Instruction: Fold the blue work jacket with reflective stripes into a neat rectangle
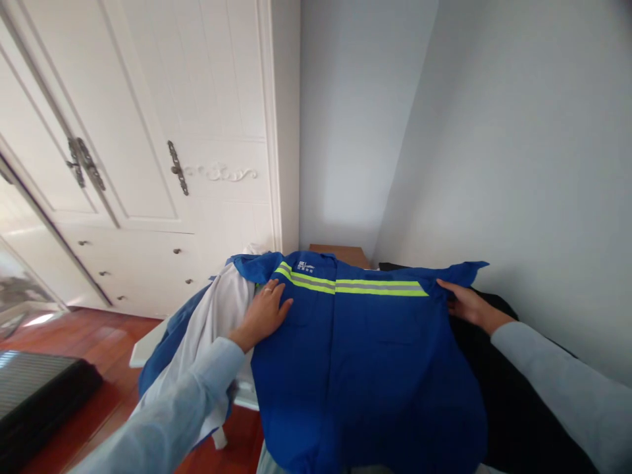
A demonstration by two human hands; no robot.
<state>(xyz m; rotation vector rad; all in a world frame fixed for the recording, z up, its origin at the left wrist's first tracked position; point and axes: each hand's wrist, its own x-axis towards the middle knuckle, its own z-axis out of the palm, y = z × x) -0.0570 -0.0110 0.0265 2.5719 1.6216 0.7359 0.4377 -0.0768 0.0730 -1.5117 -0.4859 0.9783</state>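
Note:
A blue work jacket [380, 355] with yellow-green and grey reflective stripes across the chest is spread out in front of me, its lower part hanging toward me. White lettering marks it near the collar. My left hand [266, 309], a ring on one finger, lies on the jacket's left side just below the stripe, thumb apart from the fingers. At the opposite side, by the sleeve, my right hand [467, 306] grips the jacket's edge; some of its fingers are hidden. White cloth [227, 303] hangs beside my left hand.
A white wardrobe [217, 85] with dark handles fills the left back. Behind the jacket stands a brown box [340, 253] near the grey wall [518, 145]. Black fabric [513, 395] lies at right. A dark case-like object [44, 401] rests on the red-brown floor [113, 336].

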